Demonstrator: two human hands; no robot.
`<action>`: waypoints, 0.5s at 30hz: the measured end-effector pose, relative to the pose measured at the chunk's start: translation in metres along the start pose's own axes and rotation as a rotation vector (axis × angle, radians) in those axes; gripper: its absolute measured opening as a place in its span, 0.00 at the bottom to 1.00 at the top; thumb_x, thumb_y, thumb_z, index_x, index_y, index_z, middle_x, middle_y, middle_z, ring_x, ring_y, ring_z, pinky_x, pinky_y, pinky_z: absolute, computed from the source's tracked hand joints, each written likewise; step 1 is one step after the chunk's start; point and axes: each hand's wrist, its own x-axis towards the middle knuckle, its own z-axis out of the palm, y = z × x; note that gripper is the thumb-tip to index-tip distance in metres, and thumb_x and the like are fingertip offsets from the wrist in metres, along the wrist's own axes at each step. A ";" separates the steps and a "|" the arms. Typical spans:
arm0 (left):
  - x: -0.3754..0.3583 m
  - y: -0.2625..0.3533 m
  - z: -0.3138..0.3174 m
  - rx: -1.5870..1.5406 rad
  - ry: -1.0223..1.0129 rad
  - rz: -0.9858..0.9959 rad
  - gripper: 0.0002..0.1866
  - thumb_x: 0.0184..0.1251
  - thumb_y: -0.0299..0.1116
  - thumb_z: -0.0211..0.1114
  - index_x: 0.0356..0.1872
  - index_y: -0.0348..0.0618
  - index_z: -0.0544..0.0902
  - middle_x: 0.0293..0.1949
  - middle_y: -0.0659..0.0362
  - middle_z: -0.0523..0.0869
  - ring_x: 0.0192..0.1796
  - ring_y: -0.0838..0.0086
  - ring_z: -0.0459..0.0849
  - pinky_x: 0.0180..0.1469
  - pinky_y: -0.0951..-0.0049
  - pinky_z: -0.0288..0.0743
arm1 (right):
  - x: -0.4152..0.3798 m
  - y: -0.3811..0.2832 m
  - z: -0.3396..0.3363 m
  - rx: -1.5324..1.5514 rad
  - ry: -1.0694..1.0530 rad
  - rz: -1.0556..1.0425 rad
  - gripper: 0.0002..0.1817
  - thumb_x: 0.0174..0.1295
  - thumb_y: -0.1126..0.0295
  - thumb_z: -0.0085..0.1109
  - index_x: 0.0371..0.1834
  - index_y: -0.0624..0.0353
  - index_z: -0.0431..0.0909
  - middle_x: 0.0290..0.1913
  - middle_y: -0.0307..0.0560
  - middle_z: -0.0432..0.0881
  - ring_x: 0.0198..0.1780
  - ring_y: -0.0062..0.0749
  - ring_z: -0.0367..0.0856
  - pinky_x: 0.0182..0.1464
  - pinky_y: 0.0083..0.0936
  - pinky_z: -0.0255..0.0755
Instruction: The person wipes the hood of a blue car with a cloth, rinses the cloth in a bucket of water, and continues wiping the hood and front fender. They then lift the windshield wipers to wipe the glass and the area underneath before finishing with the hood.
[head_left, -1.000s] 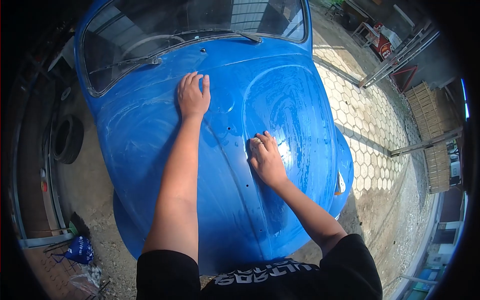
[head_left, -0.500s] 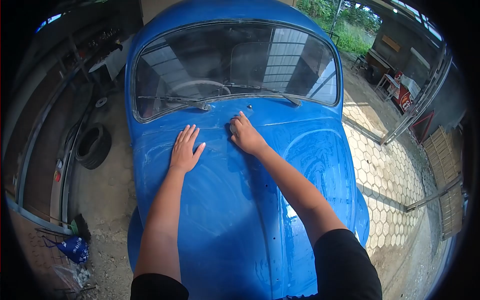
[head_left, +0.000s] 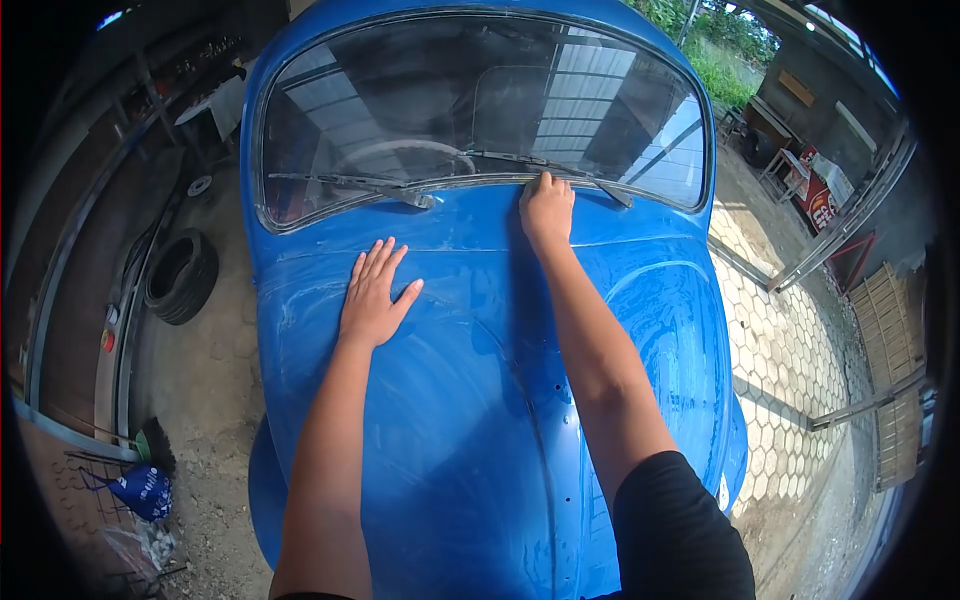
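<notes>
A blue car's hood (head_left: 440, 400) lies in front of me, with swirled whitish smears on its paint. My left hand (head_left: 375, 300) rests flat on the hood's left side, fingers spread and holding nothing. My right hand (head_left: 549, 208) is closed at the base of the windshield (head_left: 420, 100), on the blue panel between the two wipers. Whatever its curled fingers hold is hidden under them. The left wiper (head_left: 370, 187) lies to the left of that hand, and the right wiper (head_left: 590, 180) passes just above and right of it.
On the left floor lie a loose tire (head_left: 182, 277) and a blue bag (head_left: 143, 491). To the right are hexagonal pavers (head_left: 775, 370), a metal post (head_left: 840, 225) and a woven bamboo panel (head_left: 890, 370). A red crate-like box (head_left: 818, 203) stands farther back.
My right hand has moved up and right, from the hood's upper edge to the windshield base. The greyish item glimpsed under it before is now hidden. My left hand stays nearly in place.
</notes>
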 end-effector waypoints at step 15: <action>0.002 -0.001 0.000 0.016 -0.003 0.001 0.37 0.84 0.61 0.56 0.85 0.54 0.68 0.89 0.59 0.60 0.91 0.68 0.52 0.93 0.61 0.39 | -0.041 -0.027 -0.015 0.130 -0.172 -0.490 0.27 0.77 0.65 0.59 0.76 0.60 0.71 0.78 0.65 0.72 0.85 0.62 0.63 0.86 0.49 0.59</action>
